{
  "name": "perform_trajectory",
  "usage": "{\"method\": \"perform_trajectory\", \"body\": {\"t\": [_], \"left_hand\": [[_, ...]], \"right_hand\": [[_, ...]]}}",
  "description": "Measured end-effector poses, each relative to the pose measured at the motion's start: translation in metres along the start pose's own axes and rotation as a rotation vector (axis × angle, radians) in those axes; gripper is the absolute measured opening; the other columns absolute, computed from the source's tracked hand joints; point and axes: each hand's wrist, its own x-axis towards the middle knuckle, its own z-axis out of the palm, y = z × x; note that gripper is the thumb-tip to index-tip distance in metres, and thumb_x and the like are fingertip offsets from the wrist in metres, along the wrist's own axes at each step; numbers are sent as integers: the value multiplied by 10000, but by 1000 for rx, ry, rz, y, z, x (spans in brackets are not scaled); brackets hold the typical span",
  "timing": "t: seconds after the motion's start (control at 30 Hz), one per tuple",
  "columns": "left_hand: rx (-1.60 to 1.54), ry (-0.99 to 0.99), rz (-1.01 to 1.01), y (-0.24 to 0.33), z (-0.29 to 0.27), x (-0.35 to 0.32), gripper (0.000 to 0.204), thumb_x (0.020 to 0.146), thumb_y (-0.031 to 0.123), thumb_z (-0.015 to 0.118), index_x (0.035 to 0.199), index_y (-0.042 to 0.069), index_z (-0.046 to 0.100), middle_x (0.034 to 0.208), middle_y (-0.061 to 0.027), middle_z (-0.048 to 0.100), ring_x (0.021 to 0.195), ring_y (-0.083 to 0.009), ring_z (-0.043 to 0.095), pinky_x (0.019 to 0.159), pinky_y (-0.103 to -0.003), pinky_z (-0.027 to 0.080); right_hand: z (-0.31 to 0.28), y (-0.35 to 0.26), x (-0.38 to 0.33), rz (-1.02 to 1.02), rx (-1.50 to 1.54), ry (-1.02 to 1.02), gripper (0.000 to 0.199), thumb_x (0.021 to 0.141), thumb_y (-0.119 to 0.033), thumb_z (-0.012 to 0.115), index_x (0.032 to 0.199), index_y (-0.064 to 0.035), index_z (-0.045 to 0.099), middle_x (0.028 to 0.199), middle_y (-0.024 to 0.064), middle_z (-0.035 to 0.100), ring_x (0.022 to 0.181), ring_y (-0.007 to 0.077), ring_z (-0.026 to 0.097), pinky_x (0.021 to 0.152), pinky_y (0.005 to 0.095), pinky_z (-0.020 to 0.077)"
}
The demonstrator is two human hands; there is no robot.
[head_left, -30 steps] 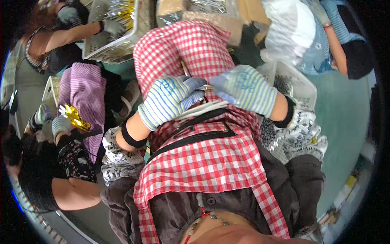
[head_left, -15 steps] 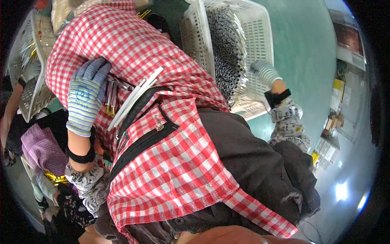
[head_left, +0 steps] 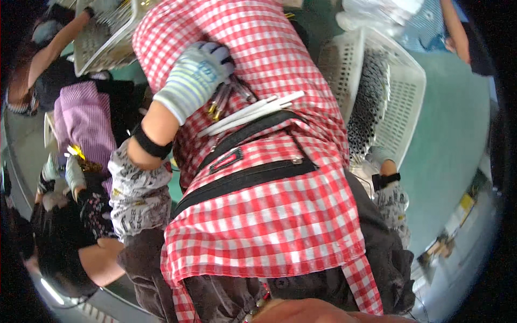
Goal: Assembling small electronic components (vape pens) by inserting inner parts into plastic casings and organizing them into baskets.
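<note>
My left hand [head_left: 196, 78], in a striped glove with dark fingertips, is on my checked apron [head_left: 258, 231] over my lap. Its fingers curl over a few thin metal rods [head_left: 218, 102] with gold-coloured ends, which stick out from beneath it. Beside them, white sticks [head_left: 253, 114] lie across the apron near its black zip. My right hand [head_left: 381, 155], gloved too, reaches to the near end of a white plastic basket [head_left: 406, 102]. Dark grey tubes [head_left: 369, 99] stand packed in that basket, their open ends showing. The right hand's fingers are small and partly hidden against the basket.
Another white basket [head_left: 107, 48] stands at the far left. Co-workers sit on the left, one with gloved hands [head_left: 74, 172] near yellow pieces and a purple checked cloth [head_left: 83, 116]. A person's arm [head_left: 456, 29] and white plastic bags [head_left: 371, 13] are at the far right.
My view has turned, so the basket of tubes appears farther right. My left hand's fingers, stretched out before, now curl over the rods. My right hand has shifted to the basket's near end.
</note>
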Motion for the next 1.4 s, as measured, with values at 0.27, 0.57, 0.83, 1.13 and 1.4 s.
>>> {"method": "perform_trajectory", "body": {"t": [0.27, 0.57, 0.83, 1.13, 1.4], "left_hand": [[-219, 498, 62, -18, 12, -24, 273, 791, 168, 645, 1058, 109, 628, 1146, -78, 620, 1135, -283, 563, 1025, -425, 413], [-924, 807, -247, -11, 10, -86, 218, 840, 105, 646, 1047, 38, 637, 925, -123, 670, 781, -285, 668, 695, -344, 529], [-1141, 812, -308, 9, 44, -101, 288, 893, 53, 591, 1173, 0, 551, 900, -144, 651, 818, -260, 669, 749, -345, 525], [-2469, 1341, -363, -7, -9, -72, 441, 924, 201, 632, 1289, 29, 454, 1033, -89, 598, 1043, -244, 633, 940, -360, 533], [-2876, 1425, 28, -5, -7, -70, 187, 954, 80, 555, 1125, 5, 575, 1229, -166, 596, 1184, -274, 577, 1070, -365, 460]], "right_hand": [[-228, -182, -117, -946, 547, 827, 208, 831, -165, 626, 1025, -92, 635, 967, 97, 642, 873, 255, 634, 770, 393, 512], [-292, -358, -112, -1321, -485, 517, 146, 821, -173, 606, 915, -62, 606, 714, 143, 640, 678, 318, 660, 607, 445, 522], [-320, -332, -125, -1386, -192, 536, 235, 805, -140, 570, 1019, -51, 611, 861, 176, 617, 770, 334, 642, 723, 472, 513], [-337, -291, -146, -1684, 865, 415, 114, 864, -78, 586, 960, -19, 609, 1062, 178, 639, 898, 271, 651, 794, 336, 515], [-328, -285, -150, -1793, 756, 626, 164, 802, -31, 601, 961, -15, 638, 1077, 201, 643, 946, 305, 670, 809, 371, 547]]}}
